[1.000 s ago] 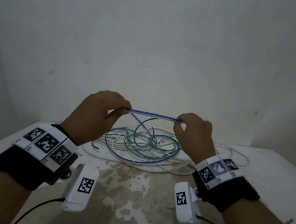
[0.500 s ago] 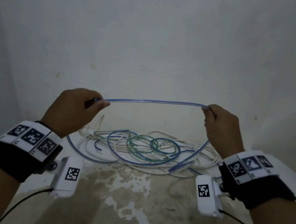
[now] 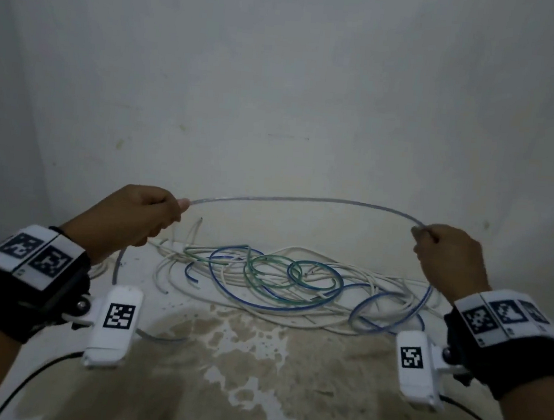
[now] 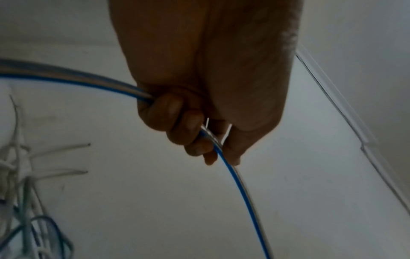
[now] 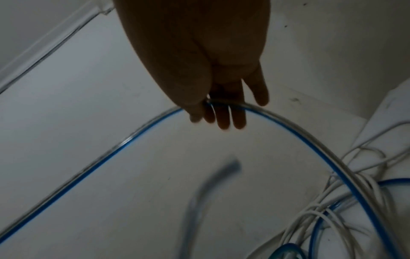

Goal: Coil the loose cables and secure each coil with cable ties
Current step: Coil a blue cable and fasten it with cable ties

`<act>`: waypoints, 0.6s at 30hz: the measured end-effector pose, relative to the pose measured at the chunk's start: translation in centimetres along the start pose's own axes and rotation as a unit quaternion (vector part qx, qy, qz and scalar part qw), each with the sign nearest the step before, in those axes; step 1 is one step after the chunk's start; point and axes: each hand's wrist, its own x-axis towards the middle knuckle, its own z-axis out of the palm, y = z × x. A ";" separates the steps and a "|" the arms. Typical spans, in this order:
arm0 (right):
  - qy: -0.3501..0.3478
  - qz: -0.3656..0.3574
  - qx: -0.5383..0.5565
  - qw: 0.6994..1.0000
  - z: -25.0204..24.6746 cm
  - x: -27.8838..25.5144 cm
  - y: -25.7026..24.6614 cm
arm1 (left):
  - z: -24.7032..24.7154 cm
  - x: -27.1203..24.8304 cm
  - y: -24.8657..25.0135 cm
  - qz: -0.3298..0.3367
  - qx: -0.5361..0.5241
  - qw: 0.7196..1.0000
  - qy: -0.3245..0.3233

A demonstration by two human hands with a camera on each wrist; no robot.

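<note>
Above the stained tabletop (image 3: pixel 254 360), left hand (image 3: pixel 132 219) and right hand (image 3: pixel 450 260) fingers grip the blue cable (image 3: pixel 303 200), arched over tangled cables (image 3: pixel 262 276).

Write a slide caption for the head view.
Left hand and right hand hold a blue-striped cable arched above tangled cables on the table.

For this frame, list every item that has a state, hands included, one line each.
left hand: fingers curled round the blue-striped cable.
right hand: pinches the same cable, raised off the table.
blue-striped cable: arched in the air between both hands, uncoiled, its rest trailing into the pile.
cable pile: white, green and blue cables tangled loose on the table, no ties visible.
</note>
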 end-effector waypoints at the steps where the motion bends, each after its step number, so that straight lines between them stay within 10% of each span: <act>1: -0.083 0.017 -0.028 0.996 0.0 -0.3 -0.4 | 0.1 0.0 0.2 0.008 -0.034 0.999 0.018; 4: -0.269 0.039 -0.057 0.961 -0.6 -1.3 -2.4 | 0.6 0.0 1.3 0.031 -0.092 0.993 0.062; 11: -0.099 -0.228 0.097 0.964 -0.3 -4.9 -11.3 | 4.7 -1.8 4.5 0.110 -0.066 0.991 0.038; 18: 0.012 -0.268 0.183 0.946 2.2 -5.3 -12.6 | 6.2 -3.2 5.5 0.106 -0.142 0.984 -0.035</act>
